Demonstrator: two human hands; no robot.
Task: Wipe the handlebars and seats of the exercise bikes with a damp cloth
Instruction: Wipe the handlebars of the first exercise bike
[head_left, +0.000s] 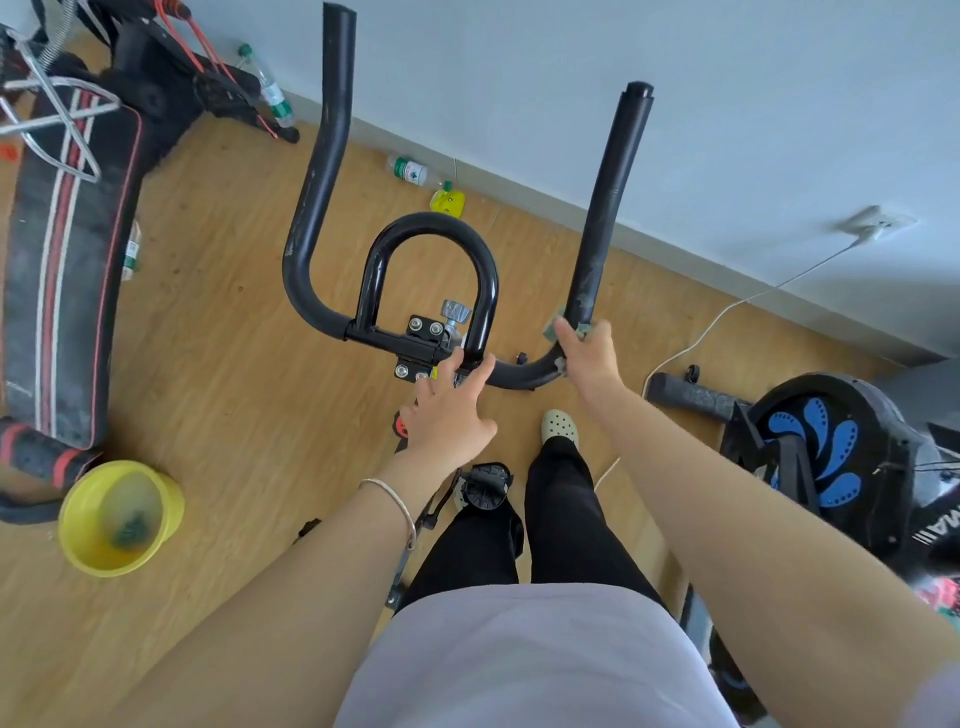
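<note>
Black exercise-bike handlebars (311, 197) rise in front of me, with a U-shaped inner loop (431, 228) in the middle. My right hand (589, 358) grips the base of the right bar (610, 208), wrapped round a small greenish cloth (555, 325) whose edges peek out by the fingers. My left hand (449, 410) rests with fingers and thumb against the cross tube near the clamp bolts (423, 332). The seat is out of sight below my body.
A yellow basin (122, 519) with water and a green scrubber stands on the wooden floor at left, beside a black padded bench (62, 270). Plastic bottles (410, 171) lie by the wall. A second bike with a blue-patterned flywheel (826, 452) stands at right, near a white cable (727, 312).
</note>
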